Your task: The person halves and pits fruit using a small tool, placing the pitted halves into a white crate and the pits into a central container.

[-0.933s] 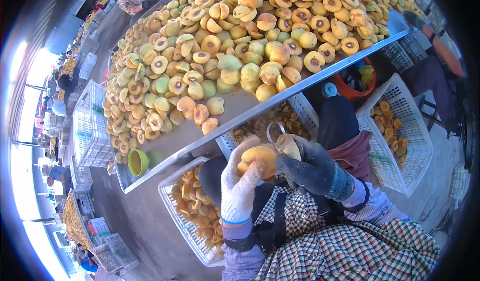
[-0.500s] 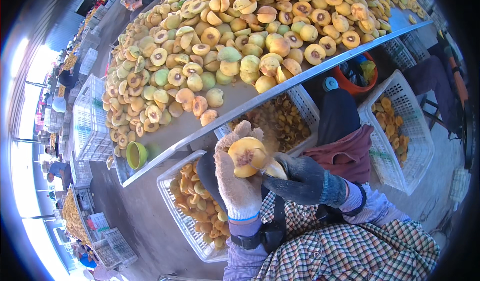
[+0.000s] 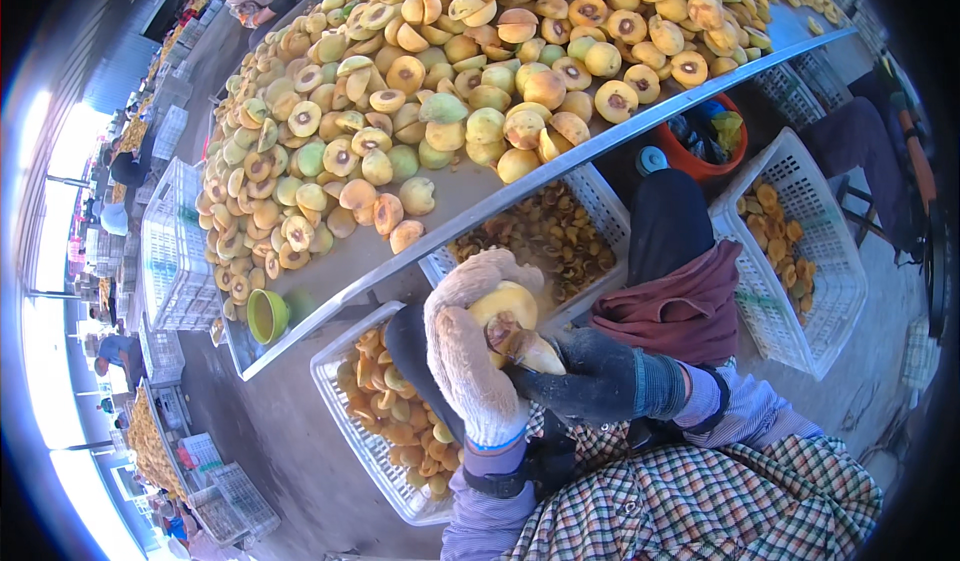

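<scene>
My left hand [image 3: 468,356], in a whitish knitted glove, is wrapped around a yellow peach half [image 3: 502,306] held over my lap. My right hand [image 3: 585,378], in a dark glove, grips a small metal pitting tool [image 3: 527,346] whose tip is pressed into the fruit's cut face. Both hands touch at the fruit. Ahead lies a long metal table [image 3: 470,201] heaped with whole and halved peaches [image 3: 430,81].
Three white plastic crates stand under the table edge: one with peach halves at my left [image 3: 390,416], one with pits or scraps in the middle [image 3: 550,231], one at my right [image 3: 790,241]. A red bucket [image 3: 705,141] and a green cup [image 3: 266,315] are near. Stacked crates line the left.
The fruit has turned in my left hand and both hands have drawn closer to my body. The tool, earlier lifted beside the fruit, now sits against it.
</scene>
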The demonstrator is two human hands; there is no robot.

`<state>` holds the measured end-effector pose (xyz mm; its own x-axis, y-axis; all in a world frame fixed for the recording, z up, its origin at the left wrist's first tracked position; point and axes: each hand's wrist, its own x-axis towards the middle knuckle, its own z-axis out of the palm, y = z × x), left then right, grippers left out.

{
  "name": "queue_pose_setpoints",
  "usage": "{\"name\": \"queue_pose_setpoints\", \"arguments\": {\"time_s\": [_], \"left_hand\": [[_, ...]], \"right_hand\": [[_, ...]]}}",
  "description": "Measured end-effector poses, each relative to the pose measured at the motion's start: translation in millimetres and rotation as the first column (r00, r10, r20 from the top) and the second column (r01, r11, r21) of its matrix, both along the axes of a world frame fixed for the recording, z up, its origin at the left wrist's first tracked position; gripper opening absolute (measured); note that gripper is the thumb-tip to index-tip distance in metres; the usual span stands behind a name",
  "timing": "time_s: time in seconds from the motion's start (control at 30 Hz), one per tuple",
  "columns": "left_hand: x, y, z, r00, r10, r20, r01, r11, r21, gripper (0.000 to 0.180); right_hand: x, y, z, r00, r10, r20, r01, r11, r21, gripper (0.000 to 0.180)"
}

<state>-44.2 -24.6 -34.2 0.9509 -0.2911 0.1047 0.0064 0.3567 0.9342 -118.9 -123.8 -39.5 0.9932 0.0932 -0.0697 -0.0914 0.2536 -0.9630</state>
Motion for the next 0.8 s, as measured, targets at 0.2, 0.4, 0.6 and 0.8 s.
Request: {"name": "queue_pose_setpoints", "arguments": {"time_s": [0.2, 0.4, 0.6, 0.8], "left_hand": [[15.1, 7.2, 20.2, 0.96, -0.279, 0.007, 0.273, 0.945, 0.181, 0.042], [31.3, 1.5, 25.8, 0.813, -0.391, 0.43, 0.248, 0.902, 0.353, 0.036], [32.7, -5.7, 10.0, 0.84, -0.365, 0.402, 0.336, 0.931, 0.141, 0.044], [39.1, -0.3, -8.6, 0.808, -0.288, -0.515, 0.154, 0.946, -0.287, 0.051]], "right_hand": [[-1.1, -16.0, 10.4, 0.892, 0.322, -0.316, -0.184, 0.9, 0.396, 0.027], [-6.1, -20.8, -8.3, 0.876, 0.446, -0.181, -0.232, 0.721, 0.653, 0.028], [-6.4, -18.8, -20.1, 0.847, 0.49, -0.205, -0.135, 0.571, 0.809, 0.026], [9.1, -14.2, -13.5, 0.896, 0.444, -0.025, -0.262, 0.572, 0.777, 0.023]]}}
